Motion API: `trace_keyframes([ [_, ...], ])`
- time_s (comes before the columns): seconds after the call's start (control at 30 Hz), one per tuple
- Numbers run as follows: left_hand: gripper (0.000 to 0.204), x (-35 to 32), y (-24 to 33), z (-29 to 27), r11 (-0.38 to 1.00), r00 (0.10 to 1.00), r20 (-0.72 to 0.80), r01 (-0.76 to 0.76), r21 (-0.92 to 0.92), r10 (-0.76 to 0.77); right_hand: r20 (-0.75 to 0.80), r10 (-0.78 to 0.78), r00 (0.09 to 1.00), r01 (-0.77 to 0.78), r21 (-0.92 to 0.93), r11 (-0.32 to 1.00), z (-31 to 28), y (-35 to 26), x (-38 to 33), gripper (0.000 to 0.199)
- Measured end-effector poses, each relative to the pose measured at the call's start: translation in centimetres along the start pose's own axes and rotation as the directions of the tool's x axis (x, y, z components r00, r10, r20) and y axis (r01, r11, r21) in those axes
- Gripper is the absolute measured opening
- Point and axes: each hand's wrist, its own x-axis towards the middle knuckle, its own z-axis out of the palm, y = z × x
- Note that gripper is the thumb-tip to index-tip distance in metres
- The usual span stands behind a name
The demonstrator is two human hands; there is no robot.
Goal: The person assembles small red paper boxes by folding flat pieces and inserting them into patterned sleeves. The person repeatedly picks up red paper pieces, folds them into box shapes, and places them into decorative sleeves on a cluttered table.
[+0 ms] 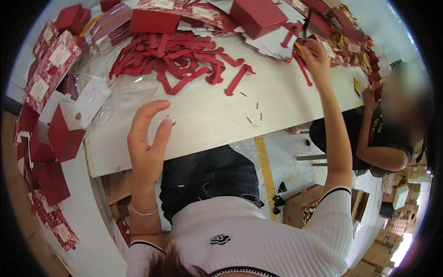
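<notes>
- Right hand [314, 53] is stretched far out across the table, fingers curled down into a stack of flat cards [272, 44] at the far edge; whether it actually pinches anything there, I cannot tell.
- Just under that hand lies a thin red paper strip [303, 69], long and narrow with a rounded tab end, matte card by the look of it.
- Left hand [148, 138] hovers open over the near edge of the table, fingers spread and bent, holding nothing.
- The table [207, 115] is a pale, whitewashed wood board with visible grain, dotted with tiny red paper scraps [251, 117].
- Between the two hands, a loose red strip [237, 78] lies alone on the bare wood.
- Further back sits a big tangled pile of red strips [175, 57], all the same cut shape, overlapping every which way.
- A crinkled clear plastic bag [124, 94] lies left of the open hand, glossy and see-through.
- Boxy red cartons [62, 134] crowd the left side, some plain, some patterned with pale labels; another red box [256, 16] sits at the far edge.
- To the right, another person [383, 138] in a dark top works at the same table.
- A brown cardboard box [302, 207] stands on the floor below.
</notes>
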Motion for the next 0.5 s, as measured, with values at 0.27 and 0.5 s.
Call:
trace_keyframes([
  [0.27, 0.013, -2.3, -0.3, -0.7, 0.991, 0.991, 0.003, 0.132, 0.016, -0.132, 0.313, -0.377, 0.872, 0.49, -0.58, 0.651, 9.8, -4.5, -2.2, 0.03],
  [0.5, 0.01, -2.7, -1.4, -0.3, 0.985, 0.986, -0.008, 0.164, -0.051, -0.165, 0.321, -0.211, 0.923, 0.383, -0.724, 0.573, 8.7, 1.2, 0.8, 0.063],
])
